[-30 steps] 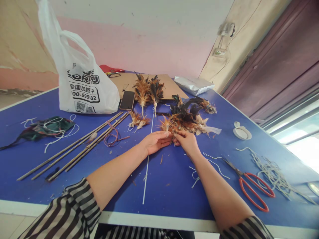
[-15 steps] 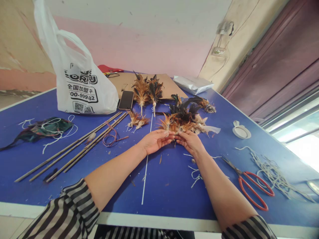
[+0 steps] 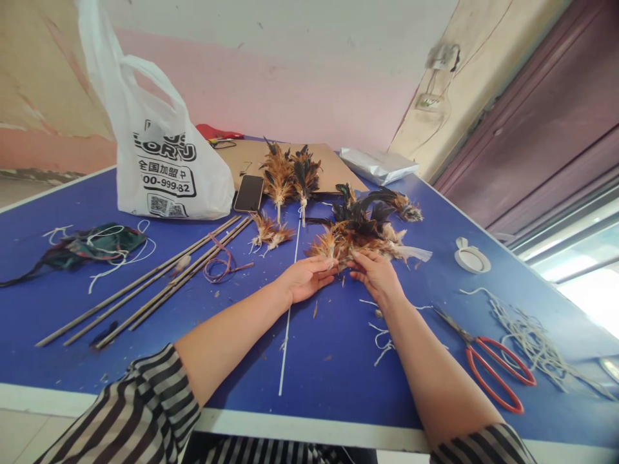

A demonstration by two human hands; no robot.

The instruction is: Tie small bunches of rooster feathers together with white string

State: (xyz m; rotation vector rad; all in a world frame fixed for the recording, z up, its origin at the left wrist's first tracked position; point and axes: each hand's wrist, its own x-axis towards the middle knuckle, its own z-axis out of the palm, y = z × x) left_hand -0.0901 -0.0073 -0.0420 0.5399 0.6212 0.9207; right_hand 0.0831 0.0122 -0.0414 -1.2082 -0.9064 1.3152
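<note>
My left hand is closed around the base of an orange-brown feather tuft, thumb against curled fingers. Just to its right, my right hand pinches at the near edge of the feather pile, which mixes black, brown and pale feathers; what lies between its fingertips is too small to make out. Beyond my hands stand out two larger tied feather bunches, one brown and one dark, lying with white-wrapped stems towards me. Two small tufts lie left of my left hand.
Thin sticks, a purple cord, dark green feathers, a white bag and a phone are at left. Red-handled scissors, white string and a tape roll lie at right.
My hands have moved slightly apart, and the tuft at my left hand now leans more to the left. The whole view has shifted a little.
</note>
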